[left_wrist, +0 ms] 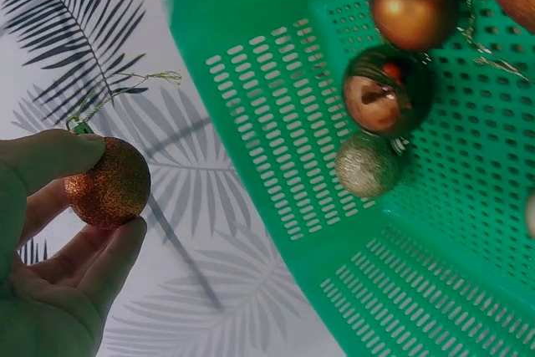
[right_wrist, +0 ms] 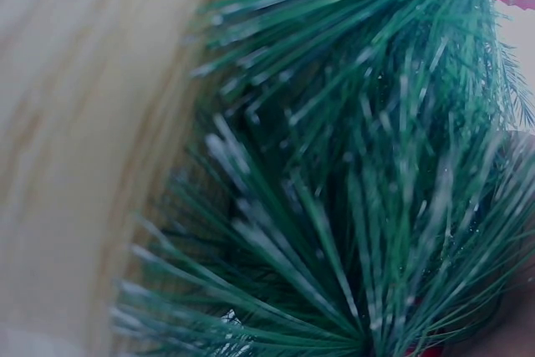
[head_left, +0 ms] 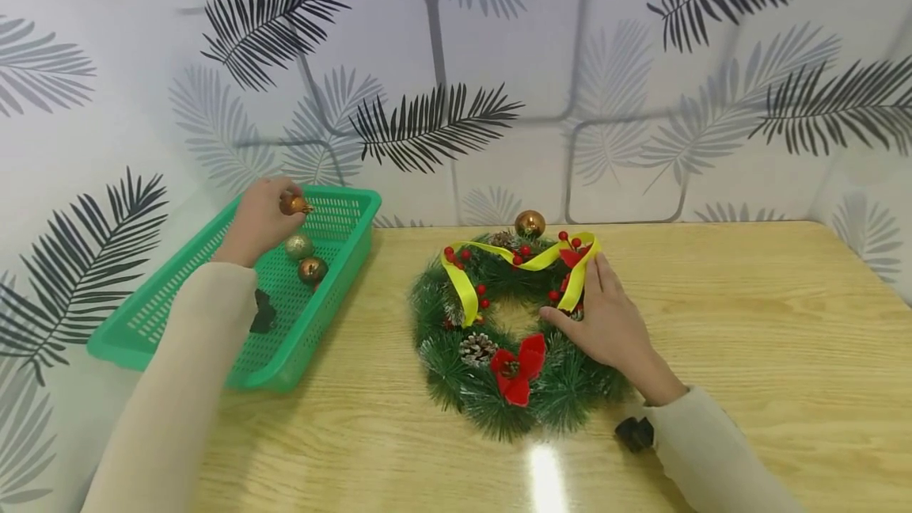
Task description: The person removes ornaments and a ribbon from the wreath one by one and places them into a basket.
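My left hand pinches a glittery copper bauble between thumb and fingers, above the green basket. A thin gold hanging string trails from its top. Inside the basket lie several more baubles, among them a pale gold glittery one and a matte copper one. My right hand rests on the right side of a green wreath, fingers extended and thumb spread toward the centre. Yellow ribbon runs over the wreath's upper part. Needles fill most of the right wrist view.
A shiny gold bauble sits at the wreath's far edge. The wreath carries a red flower, a pine cone and red berries. A patterned wall stands behind the wooden table.
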Demonstrator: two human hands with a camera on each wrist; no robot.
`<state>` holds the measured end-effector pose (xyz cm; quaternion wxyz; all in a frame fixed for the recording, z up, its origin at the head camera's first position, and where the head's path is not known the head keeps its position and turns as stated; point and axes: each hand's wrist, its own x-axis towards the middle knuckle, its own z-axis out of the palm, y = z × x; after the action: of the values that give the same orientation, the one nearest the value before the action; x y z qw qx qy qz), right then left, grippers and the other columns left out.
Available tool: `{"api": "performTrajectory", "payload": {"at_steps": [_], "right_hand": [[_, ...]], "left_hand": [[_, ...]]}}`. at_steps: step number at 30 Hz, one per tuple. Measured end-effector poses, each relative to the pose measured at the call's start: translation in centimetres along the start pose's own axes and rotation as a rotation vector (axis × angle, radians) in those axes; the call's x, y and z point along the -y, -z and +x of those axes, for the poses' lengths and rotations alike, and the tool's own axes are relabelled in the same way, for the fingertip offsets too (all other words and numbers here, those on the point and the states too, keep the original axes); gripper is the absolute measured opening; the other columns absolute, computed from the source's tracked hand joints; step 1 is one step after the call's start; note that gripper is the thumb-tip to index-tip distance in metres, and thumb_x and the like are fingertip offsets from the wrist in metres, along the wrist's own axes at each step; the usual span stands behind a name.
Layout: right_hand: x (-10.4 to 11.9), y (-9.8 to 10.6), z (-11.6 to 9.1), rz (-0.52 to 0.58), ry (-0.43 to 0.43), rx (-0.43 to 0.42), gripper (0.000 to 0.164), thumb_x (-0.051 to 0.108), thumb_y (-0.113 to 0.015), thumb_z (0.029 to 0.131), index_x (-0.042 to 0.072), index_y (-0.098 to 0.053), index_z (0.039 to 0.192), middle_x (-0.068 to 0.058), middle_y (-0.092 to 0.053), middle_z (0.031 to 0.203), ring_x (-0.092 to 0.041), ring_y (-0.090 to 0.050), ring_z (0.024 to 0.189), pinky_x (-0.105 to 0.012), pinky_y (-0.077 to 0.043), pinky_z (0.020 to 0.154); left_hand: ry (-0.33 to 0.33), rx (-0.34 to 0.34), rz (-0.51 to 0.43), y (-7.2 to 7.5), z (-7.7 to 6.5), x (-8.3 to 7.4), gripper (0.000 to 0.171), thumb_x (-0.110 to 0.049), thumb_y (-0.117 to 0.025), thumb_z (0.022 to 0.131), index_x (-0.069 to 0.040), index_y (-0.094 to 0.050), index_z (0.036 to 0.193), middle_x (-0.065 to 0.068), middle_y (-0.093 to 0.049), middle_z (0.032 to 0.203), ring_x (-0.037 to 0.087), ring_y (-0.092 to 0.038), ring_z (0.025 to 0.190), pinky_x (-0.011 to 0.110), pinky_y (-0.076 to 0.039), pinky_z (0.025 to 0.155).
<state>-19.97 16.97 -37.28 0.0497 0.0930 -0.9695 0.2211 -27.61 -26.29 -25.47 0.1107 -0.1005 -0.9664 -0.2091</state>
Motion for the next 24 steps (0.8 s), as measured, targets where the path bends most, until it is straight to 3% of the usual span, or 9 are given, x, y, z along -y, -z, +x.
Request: {"api": "performTrajectory", "payload": {"at_steps": [8, 14, 24], "right_hand": [[0.0, 0.0, -0.1, 0.001, -0.002, -0.003, 0.102, 0.055, -0.056, 0.089, -0.014, -0.007, 0.147, -0.031, -0.003, 0.155, -0.048, -0.012, 0.142, -0.06, -0.025, 0.111], [0.0, 0.0, -0.1, -0.003, -0.003, -0.003, 0.103, 0.057, -0.054, 0.089, -0.014, -0.007, 0.147, -0.031, -0.003, 0.155, -0.048, -0.012, 0.142, -0.059, -0.024, 0.111], [0.0, -0.1, -0.1, -0.004, -0.009, -0.004, 0.103, 0.058, -0.054, 0.089, -0.013, -0.007, 0.147, -0.03, -0.003, 0.156, -0.048, -0.012, 0.142, -0.06, -0.024, 0.111]], "left_hand": [[0.019, 0.02, 0.02, -0.3, -0.5, 1.5, 0.037, -0.004, -0.055, 0.088, 0.012, -0.052, 0.121, 0.026, -0.053, 0.097, 0.036, -0.046, 0.092, 0.048, -0.042, 0.075], [0.068, 0.05, 0.023, -1.2, -0.8, 2.3, 0.038, -0.007, -0.055, 0.09, 0.01, -0.051, 0.124, 0.029, -0.049, 0.107, 0.037, -0.047, 0.091, 0.046, -0.044, 0.072], [0.067, 0.02, 0.0, -3.1, -1.6, 4.3, 0.034, -0.005, -0.058, 0.089, 0.011, -0.055, 0.119, 0.033, -0.055, 0.109, 0.039, -0.053, 0.09, 0.047, -0.047, 0.071]]}}
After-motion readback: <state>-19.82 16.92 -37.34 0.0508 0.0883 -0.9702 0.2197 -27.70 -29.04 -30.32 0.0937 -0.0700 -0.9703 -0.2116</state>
